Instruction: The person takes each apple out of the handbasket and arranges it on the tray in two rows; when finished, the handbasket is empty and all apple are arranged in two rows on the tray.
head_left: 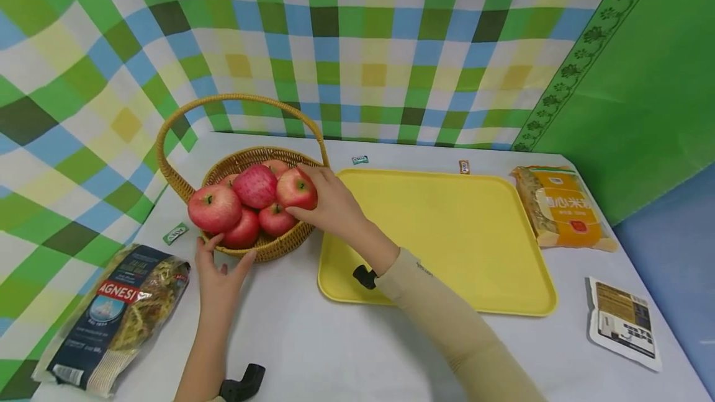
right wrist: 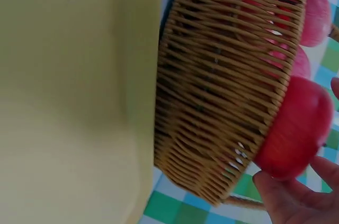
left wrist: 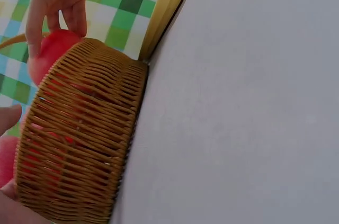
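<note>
In the head view my right hand point(head_left: 333, 203) grips a red apple point(head_left: 296, 189) at the right side of a wicker basket point(head_left: 287, 242). The right wrist view shows fingers and thumb about the lower end of that apple point(right wrist: 296, 128), which sits at the basket's rim. My left hand point(head_left: 218, 281) is at the front of the basket, thumb and fingers spread, fingertips right at the rim below the front apple point(head_left: 244, 230). Several more apples fill the basket, among them a large one point(head_left: 215, 208) at the left and a darker pink one point(head_left: 255, 185) in the middle.
A yellow tray point(head_left: 441, 241) lies right of the basket, under my right forearm. A pasta bag point(head_left: 120, 315) lies front left. At the right are an orange-labelled food bag point(head_left: 564, 206) and a white-brown packet point(head_left: 622, 321). Small wrapped pieces, such as a green one point(head_left: 175, 233), lie around.
</note>
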`<move>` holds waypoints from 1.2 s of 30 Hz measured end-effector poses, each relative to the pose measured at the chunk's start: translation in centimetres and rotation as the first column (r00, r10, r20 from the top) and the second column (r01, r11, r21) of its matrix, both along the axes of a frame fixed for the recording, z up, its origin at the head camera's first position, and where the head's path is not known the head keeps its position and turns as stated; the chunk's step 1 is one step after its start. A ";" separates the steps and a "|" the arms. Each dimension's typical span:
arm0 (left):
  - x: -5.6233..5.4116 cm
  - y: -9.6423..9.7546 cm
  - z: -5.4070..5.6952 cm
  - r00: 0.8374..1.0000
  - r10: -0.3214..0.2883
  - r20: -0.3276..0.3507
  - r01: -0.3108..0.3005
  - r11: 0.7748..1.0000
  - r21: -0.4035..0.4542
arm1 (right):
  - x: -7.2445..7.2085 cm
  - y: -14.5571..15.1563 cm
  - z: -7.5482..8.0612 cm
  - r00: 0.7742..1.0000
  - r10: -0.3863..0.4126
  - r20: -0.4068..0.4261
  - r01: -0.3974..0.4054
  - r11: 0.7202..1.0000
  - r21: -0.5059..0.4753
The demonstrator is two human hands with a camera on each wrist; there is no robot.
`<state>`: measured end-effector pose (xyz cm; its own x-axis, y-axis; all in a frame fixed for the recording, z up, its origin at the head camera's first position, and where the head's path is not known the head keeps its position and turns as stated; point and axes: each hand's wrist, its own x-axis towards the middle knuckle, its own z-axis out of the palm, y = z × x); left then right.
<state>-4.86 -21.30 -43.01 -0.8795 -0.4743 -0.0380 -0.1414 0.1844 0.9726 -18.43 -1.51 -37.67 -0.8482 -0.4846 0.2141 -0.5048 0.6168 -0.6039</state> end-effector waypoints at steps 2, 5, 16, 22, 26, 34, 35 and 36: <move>-0.5 0.0 -0.2 1.000 0.014 -0.005 -0.014 0.995 0.103 | -0.3 -0.4 -0.3 1.000 -0.012 0.011 0.012 1.000 -0.002; -1.0 0.0 -0.4 0.999 0.050 -0.011 -0.047 0.982 0.181 | -0.6 -0.5 -0.3 1.000 -0.021 0.020 0.022 1.000 -0.017; -1.1 0.2 -0.5 0.996 0.075 -0.040 -0.065 0.977 0.205 | 0.1 4.6 2.5 0.996 -0.092 0.004 0.092 0.989 -0.116; -1.0 0.0 -0.5 0.998 0.069 -0.011 -0.065 0.980 0.190 | -1.3 8.6 1.3 0.983 -0.178 0.048 0.177 0.984 0.016; -1.1 -0.1 -0.6 0.997 0.074 -0.019 -0.069 0.975 0.211 | -2.8 9.3 -0.6 0.981 -0.171 0.095 0.151 0.971 0.184; -1.1 -0.2 -0.7 0.997 0.071 -0.002 -0.069 0.974 0.216 | -4.6 8.9 -2.8 0.974 -0.184 0.130 0.149 0.958 0.243; -1.1 -0.2 -0.7 0.997 0.071 0.001 -0.070 0.975 0.210 | -4.6 8.8 -2.9 0.974 -0.188 0.123 0.154 0.957 0.245; -1.0 -0.2 -0.6 0.997 0.071 0.004 -0.070 0.976 0.206 | -4.5 8.7 -2.8 0.975 -0.190 0.111 0.158 0.956 0.248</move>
<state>-5.89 -21.51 -43.63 -0.8444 -0.5174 -0.1385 -0.1438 -0.0300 0.9891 -22.95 7.15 -40.51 -0.9366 -0.3502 -0.0089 -0.3025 0.8211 -0.4841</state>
